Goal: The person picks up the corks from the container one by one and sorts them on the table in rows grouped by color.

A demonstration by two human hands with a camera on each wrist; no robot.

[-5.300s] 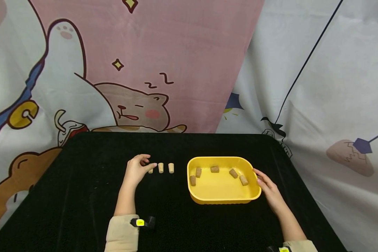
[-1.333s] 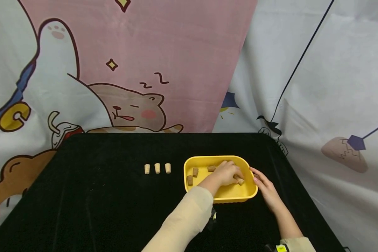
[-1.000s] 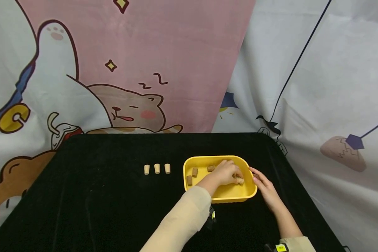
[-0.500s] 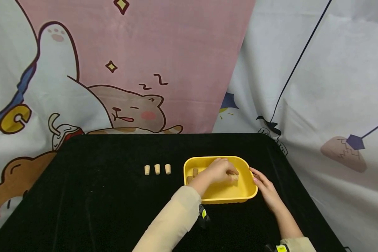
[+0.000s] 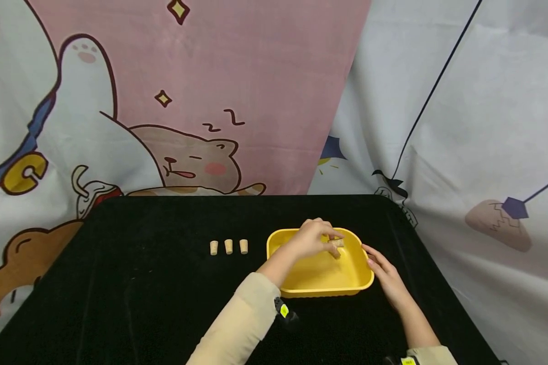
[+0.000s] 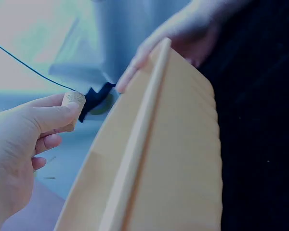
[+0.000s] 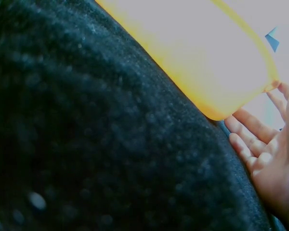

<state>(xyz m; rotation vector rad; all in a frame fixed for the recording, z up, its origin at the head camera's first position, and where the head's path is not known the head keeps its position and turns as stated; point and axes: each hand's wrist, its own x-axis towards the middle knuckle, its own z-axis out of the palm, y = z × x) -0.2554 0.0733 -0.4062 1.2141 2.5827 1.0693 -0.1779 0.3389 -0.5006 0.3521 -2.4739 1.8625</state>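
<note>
In the head view my left hand (image 5: 307, 240) is over the yellow tray (image 5: 319, 292), and a light cork (image 5: 337, 243) shows at its fingertips. Below that, a browner piece (image 5: 335, 253) is partly hidden by the fingers. The left wrist view shows the left hand (image 6: 24, 139) pinching a cork (image 6: 73, 108) between thumb and finger, beside the tray wall (image 6: 183, 144). At the tray's right end my right hand (image 5: 390, 278) touches the side with extended fingers; the right wrist view also shows this hand (image 7: 269, 154) against the tray (image 7: 216, 103). The left arm hides the tray's left part.
Left of the tray, three light corks stand in a row on the black cloth: a left one (image 5: 213, 247), a middle one (image 5: 229, 246) and a right one (image 5: 243, 246). A patterned curtain (image 5: 274, 101) hangs behind the table.
From the tray's right part, my left hand has moved back and to the left, with a light cork at its fingers. Five seconds ago it was at the cork row. The right hand stays at the tray.
</note>
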